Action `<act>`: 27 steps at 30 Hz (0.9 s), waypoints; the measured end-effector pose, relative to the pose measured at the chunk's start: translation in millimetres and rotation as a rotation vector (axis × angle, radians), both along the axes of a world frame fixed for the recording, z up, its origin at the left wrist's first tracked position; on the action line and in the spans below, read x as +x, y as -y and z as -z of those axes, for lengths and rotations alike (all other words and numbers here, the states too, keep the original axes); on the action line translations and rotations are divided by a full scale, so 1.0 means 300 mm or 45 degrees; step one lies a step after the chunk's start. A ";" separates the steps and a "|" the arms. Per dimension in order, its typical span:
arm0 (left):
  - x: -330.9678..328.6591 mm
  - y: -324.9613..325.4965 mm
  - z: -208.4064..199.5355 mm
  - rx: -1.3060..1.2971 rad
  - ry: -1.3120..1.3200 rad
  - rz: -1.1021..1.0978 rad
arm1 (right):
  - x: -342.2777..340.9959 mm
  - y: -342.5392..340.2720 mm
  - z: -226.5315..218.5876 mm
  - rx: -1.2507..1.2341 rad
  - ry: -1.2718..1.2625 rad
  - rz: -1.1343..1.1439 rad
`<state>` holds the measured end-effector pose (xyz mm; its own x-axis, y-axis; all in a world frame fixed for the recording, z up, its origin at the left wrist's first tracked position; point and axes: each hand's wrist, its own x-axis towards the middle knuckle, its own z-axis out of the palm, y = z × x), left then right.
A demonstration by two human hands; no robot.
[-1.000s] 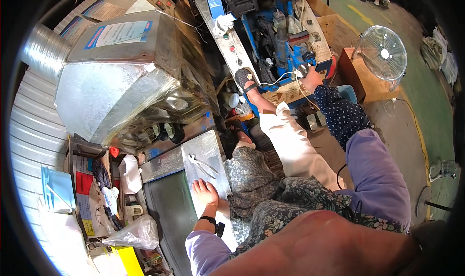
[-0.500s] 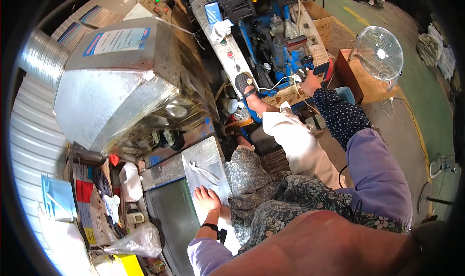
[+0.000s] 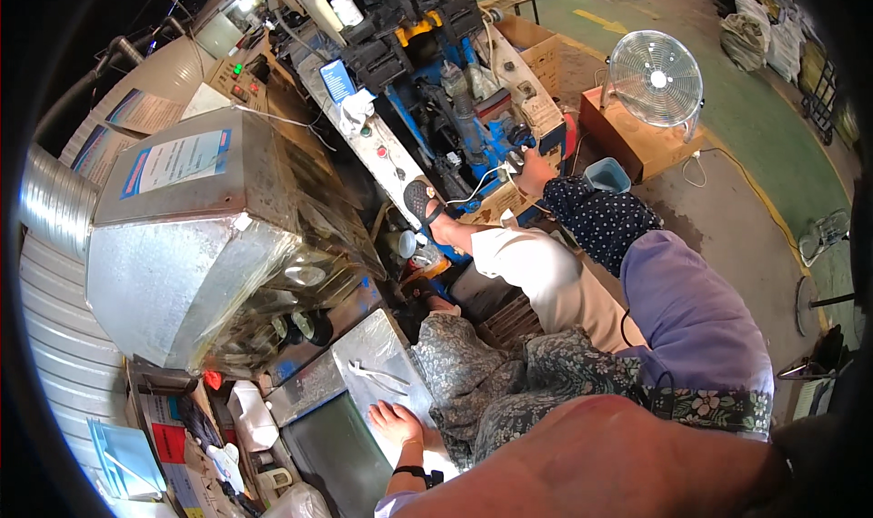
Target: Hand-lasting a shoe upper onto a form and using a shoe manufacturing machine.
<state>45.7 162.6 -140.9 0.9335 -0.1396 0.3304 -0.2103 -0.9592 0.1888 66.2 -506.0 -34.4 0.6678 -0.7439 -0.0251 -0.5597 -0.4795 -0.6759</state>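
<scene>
My left hand [image 3: 397,422] lies flat on a shiny metal plate [image 3: 368,343], fingers stretched out and nothing in them. Just beyond its fingertips rests a pair of metal pliers [image 3: 377,375], untouched. Far out in front, my right arm in a purple sleeve with a dark dotted cuff reaches to a machine with blue metal parts [image 3: 477,122]. My right hand [image 3: 535,173] is closed at a small dark part on its near corner, beside a white cable [image 3: 486,183]. What its fingers hold is too small to make out.
A large sheet-metal hood [image 3: 173,231] stands at the left, with a dark green belt [image 3: 336,454] below it. A crate of odds and ends [image 3: 186,445] is at lower left. To the right, a round fan [image 3: 657,79] sits on a wooden box [image 3: 627,145] near a blue bin [image 3: 607,176].
The whole view has shifted, with the machine and fan now further left. My left hand stays flat near the pliers, and my right hand remains at the machine's corner.
</scene>
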 end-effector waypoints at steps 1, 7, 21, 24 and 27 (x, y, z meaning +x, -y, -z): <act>0.002 0.001 0.005 -0.004 0.000 0.010 | 0.002 0.002 0.004 0.012 0.005 0.010; 0.010 -0.032 0.048 0.005 0.062 -0.012 | 0.012 -0.009 0.010 -0.023 0.029 0.000; 0.004 0.004 -0.006 0.003 0.007 0.010 | -0.003 -0.002 0.001 -0.045 0.044 -0.039; -0.002 0.005 -0.010 0.011 0.001 0.005 | 0.000 -0.009 -0.003 -0.025 0.040 -0.030; 0.000 -0.007 -0.002 0.013 0.009 -0.003 | 0.005 -0.021 -0.009 -0.027 0.039 -0.025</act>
<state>45.6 164.7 -140.3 0.9314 -0.1404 0.3358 -0.2090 -0.9616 0.1777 67.7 -499.7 -31.7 0.6822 -0.7311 0.0113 -0.5295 -0.5046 -0.6819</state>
